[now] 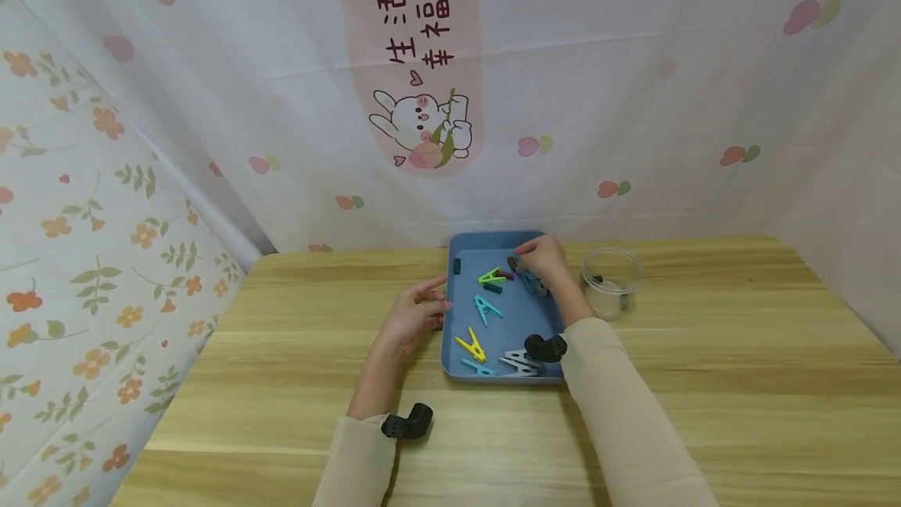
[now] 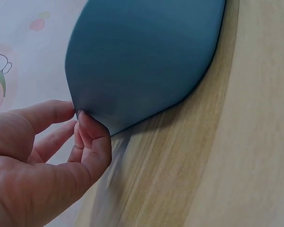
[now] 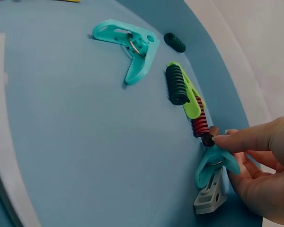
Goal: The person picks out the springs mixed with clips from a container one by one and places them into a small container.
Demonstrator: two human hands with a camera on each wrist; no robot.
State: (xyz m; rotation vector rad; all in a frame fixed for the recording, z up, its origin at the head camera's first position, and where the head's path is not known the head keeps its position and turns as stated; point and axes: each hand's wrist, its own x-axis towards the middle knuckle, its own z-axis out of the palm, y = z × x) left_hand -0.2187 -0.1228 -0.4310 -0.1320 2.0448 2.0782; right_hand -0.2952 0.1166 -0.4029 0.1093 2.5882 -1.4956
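My left hand (image 1: 414, 318) pinches the left rim of a blue tray (image 2: 142, 61), with the thumb and fingers meeting at its edge. Inside the tray's far right part, my right hand (image 1: 545, 258) has its fingertips at a small brown spring (image 1: 512, 263) and appears to pinch it; the fingers partly hide it. Close below those fingers lie a turquoise clothes peg (image 3: 213, 163) and a grey peg (image 3: 209, 197). A red spring (image 3: 199, 120), a lime-green peg (image 3: 191, 90) and a dark green spring (image 3: 176, 85) lie just beyond.
Another turquoise peg (image 1: 486, 308), a yellow peg (image 1: 472, 346), a light blue peg (image 1: 479, 367) and grey pegs (image 1: 519, 364) lie in the tray's nearer half. A dark spring (image 1: 457, 266) sits by the left wall. A clear round tub (image 1: 611, 300) with dark pieces stands right of the tray.
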